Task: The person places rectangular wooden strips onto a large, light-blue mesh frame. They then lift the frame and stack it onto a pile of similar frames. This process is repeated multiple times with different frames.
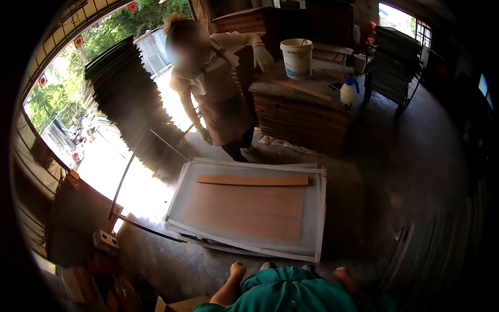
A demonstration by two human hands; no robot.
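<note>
A flat, white-framed rectangular mesh screen [312, 218] is laid just ahead of the fingers, long axis crosswise, the left hand [238, 269] apparently nearer than the right hand [343, 274]; whether fingers are curled or spread cannot be told.

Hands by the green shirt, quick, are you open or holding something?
Left hand: curled closed, nothing visible in it.
Right hand: too dim to tell if open, closed or holding anything.

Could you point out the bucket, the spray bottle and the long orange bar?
Bucket [297, 62]: head view, on its white side.
Spray bottle [348, 94]: head view, on its pale body.
Orange bar [253, 180]: head view, midway along its length.
</note>
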